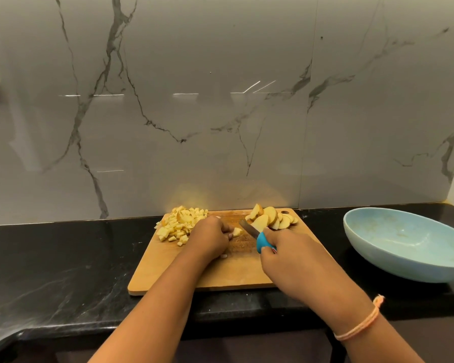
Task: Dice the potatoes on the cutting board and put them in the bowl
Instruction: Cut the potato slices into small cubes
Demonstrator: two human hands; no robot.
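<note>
A wooden cutting board point(215, 273) lies on the black counter. A heap of diced potato point(180, 224) sits at its far left corner, and a pile of potato slices point(271, 218) at its far right. My left hand point(211, 238) curls over a small potato piece point(237, 232) in the middle of the board. My right hand point(286, 254) grips a knife point(249, 229) by its blue handle, the blade pointing up-left toward that piece. A pale blue bowl point(404, 244) stands to the right of the board, with nothing visible inside.
The black counter point(63, 258) runs left and right of the board, its front edge close to me. A marble-patterned wall point(220, 100) rises right behind the board. A thread band is on my right wrist.
</note>
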